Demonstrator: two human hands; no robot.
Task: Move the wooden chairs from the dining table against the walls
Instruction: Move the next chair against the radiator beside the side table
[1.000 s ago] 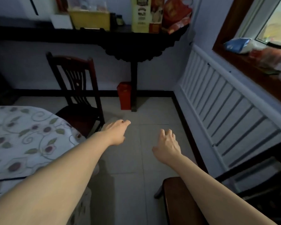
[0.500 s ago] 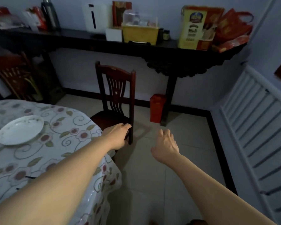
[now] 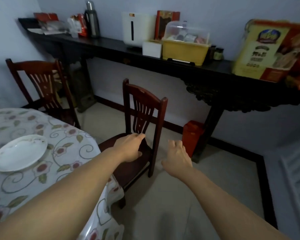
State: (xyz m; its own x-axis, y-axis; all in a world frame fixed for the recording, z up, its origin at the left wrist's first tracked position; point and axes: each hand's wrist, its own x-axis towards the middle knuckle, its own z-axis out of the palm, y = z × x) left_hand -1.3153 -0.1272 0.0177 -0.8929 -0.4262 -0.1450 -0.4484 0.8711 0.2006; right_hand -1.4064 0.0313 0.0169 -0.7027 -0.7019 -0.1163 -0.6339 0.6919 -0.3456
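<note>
Left hand (image 3: pixel 130 147) nearer the wooden chair (image 3: pixel 144 108) now — both hands slack, empty; right hand (image 3: pixel 177 159) beside it; box lettering unreadable.

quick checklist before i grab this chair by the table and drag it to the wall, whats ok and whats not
1. Hands free: left hand and right hand both hold nothing. ok
2. Grip on the near chair: neither hand is on its backrest yet. not ok
3. Chair clear of the tablecloth: the cloth edge drapes close to the seat; contact is unclear. cannot tell
4. Path to the wall: the red box stands on the floor by the console table leg, beside the chair. not ok
5. White plate safe from a table bump: it sits inboard from the table edge. ok
6. Second chair out of the way: it stands apart, further left. ok
</note>
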